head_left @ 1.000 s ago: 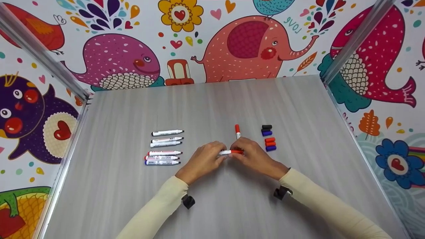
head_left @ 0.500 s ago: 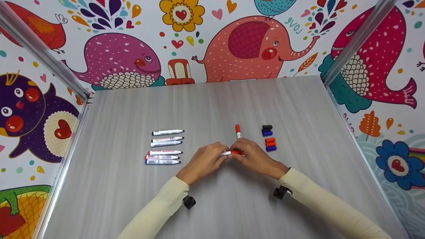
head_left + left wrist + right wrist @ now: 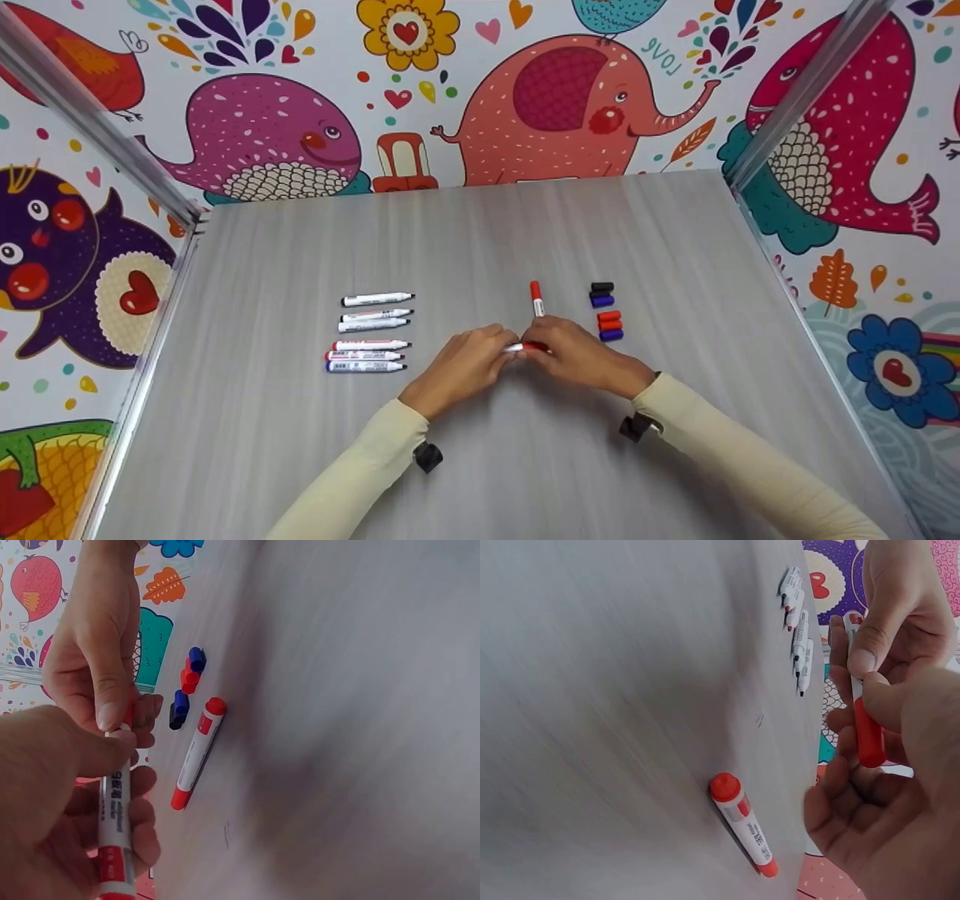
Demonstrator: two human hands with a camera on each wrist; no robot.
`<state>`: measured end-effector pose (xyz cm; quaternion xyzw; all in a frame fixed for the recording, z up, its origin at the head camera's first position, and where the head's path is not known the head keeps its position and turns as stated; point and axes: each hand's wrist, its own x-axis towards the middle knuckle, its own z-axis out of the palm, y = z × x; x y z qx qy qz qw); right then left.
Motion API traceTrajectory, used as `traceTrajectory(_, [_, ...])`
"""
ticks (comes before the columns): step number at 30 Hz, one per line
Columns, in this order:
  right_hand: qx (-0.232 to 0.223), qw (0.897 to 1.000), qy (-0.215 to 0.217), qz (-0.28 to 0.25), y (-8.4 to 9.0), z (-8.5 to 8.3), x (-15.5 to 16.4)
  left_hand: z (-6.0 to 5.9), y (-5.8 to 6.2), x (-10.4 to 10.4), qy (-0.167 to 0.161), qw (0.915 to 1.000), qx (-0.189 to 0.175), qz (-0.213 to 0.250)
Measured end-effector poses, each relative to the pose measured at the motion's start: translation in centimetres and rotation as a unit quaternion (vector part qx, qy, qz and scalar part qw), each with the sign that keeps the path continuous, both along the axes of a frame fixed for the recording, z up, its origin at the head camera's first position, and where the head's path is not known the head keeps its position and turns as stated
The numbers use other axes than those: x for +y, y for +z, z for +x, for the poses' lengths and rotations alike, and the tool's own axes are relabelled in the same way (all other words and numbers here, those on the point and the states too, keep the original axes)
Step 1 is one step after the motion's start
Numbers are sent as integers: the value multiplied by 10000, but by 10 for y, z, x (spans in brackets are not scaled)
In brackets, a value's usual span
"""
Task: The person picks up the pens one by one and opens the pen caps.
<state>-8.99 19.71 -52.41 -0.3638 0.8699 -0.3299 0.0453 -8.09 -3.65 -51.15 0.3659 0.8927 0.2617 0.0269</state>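
Observation:
Both hands meet over the middle of the table around one white whiteboard marker (image 3: 114,817) with a red end. My left hand (image 3: 460,369) grips its white barrel between thumb and fingers. The red cap (image 3: 869,736) sits at the other end, and my right hand (image 3: 589,358) pinches it near where cap and barrel join. Fingers hide part of the marker in the head view. Just beyond the right hand, a second red marker (image 3: 537,297) lies on the table with its cap on.
Left of the hands, several uncapped markers (image 3: 369,346) lie in a row, tips pointing right. Several loose caps (image 3: 610,316) in black, blue and red lie in a column on the right. Patterned panels (image 3: 277,135) border the table (image 3: 465,247).
My right hand has shifted slightly toward the person, so more of the second red marker shows beyond it. Both hands keep their hold on the marker; the rest stays still.

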Motion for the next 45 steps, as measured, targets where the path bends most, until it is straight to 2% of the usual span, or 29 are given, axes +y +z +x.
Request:
traceTrajectory(9, [-250, 9985, 302, 370, 10, 1, 5, -1, 3, 1, -145, 9992, -266, 255])
traceTrajectory(18, [-311, 9992, 240, 126, 14, 0, 4, -2, 5, 4, -116, 9990, -89, 431])
traceTrajectory(25, [141, 9992, 187, -326, 11, 1, 3, -1, 6, 4, -59, 9980, 194, 597])
traceTrajectory(32, [417, 9984, 200, -328, 9, 3, 2, -1, 6, 2, -11, 9975, -66, 700])
traceTrajectory(39, [930, 9938, 379, -478, 6, 3, 2, -2, 6, 0, -40, 9966, -144, 806])
traceTrajectory(45, [1073, 9918, 467, -516, 1, 5, 4, -1, 6, -1, -102, 9967, -250, 763])
